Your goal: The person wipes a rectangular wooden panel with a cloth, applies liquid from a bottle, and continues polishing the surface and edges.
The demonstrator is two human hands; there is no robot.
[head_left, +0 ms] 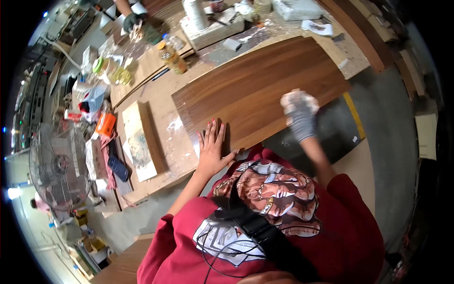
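Observation:
A dark brown wood-grain board [255,90] lies at a slant on the worktable [175,128]. My left hand [211,146] is bare, with red nails. Its fingers are spread flat at the board's near left corner. At the near right part of the board is my right hand [302,118], in a grey glove. It is closed on a crumpled pale cloth [299,100] that touches the board. The glove hides part of the cloth, and the fingers show only partly.
A yellow-labelled bottle [172,57], a grey block [232,44] and a white-topped wooden block [139,139] stand around the board. A phone [117,168] and a caged fan [60,163] are at left. Across the table is another person's gloved hand [132,22].

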